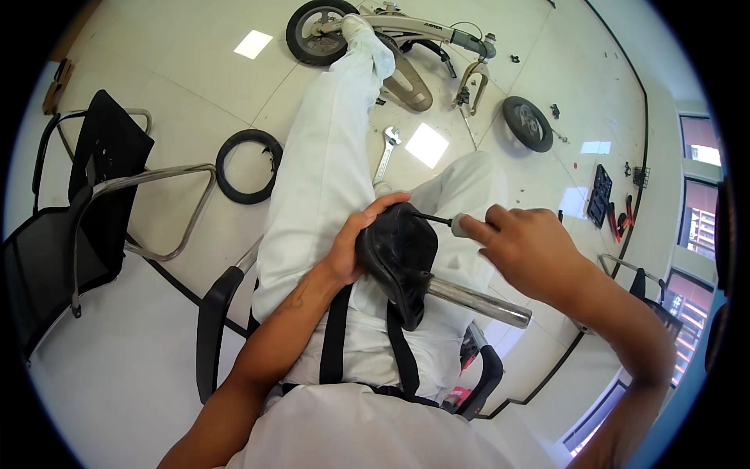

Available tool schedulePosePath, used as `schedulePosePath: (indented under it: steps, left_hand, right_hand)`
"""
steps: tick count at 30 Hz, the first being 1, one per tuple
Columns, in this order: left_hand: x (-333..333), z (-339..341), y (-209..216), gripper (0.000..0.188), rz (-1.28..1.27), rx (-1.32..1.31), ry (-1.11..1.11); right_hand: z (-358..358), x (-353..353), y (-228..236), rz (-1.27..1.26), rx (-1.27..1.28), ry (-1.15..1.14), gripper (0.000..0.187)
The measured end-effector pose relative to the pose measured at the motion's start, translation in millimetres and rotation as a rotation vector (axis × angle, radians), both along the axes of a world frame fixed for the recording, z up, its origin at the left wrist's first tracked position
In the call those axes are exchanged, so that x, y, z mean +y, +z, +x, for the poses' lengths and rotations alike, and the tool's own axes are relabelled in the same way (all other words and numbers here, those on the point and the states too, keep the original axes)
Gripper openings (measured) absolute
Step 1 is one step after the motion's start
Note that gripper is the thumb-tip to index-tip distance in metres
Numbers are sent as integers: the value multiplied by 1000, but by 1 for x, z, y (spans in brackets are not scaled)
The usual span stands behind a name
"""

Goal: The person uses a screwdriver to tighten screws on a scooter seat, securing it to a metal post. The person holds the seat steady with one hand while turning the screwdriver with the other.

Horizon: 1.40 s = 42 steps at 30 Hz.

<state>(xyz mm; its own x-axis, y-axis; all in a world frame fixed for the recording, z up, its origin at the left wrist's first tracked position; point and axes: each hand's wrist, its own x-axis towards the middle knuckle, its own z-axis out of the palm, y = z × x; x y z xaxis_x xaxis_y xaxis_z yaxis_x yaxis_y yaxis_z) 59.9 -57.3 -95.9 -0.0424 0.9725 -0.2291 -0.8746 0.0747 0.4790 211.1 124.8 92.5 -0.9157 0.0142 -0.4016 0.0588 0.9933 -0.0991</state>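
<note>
A black bicycle saddle (380,254) rests over my lap, its underside turned to the right. My left hand (349,244) is closed around the saddle's left edge and holds it there. From beneath the saddle a silver seat post (483,302) sticks out toward the lower right. My right hand (527,246) grips the pale handle of a screwdriver (458,226). Its dark shaft reaches left to the upper part of the saddle's underside; the exact tip contact is too small to tell.
A partly dismantled bicycle frame (426,30) lies at the far side, with a wheel (527,124) to its right. On the floor are a tyre (227,184), an adjustable wrench (385,152) and a black tool case (599,195) beside red-handled tools (613,222). A black chair (109,160) stands left.
</note>
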Motion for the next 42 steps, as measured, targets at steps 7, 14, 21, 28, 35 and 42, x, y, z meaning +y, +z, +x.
schedulePosePath:
  steps: [7, 14, 21, 28, 35, 42]
  left_hand:
    - [1, -2, 2, 71, -33, -8, -36]
    - [1, -2, 1, 73, 46, -19, -51]
    - [3, 3, 11, 79, -10, -2, 0]
    - [7, 5, 11, 78, -16, 4, -25]
    - [8, 6, 6, 78, -58, 22, 25]
    - [8, 6, 11, 75, -67, -49, 60]
  right_hand:
    - [12, -7, -20, 104, 76, 86, 35]
    - [-5, 3, -9, -355, 109, -351, 28]
    - [-1, 12, -14, -542, 8, -678, 25]
    - [5, 24, -26, -724, -167, -937, 37]
    - [1, 34, -35, -719, -205, -784, 48]
    - [4, 29, -18, -31, 240, 208, 30]
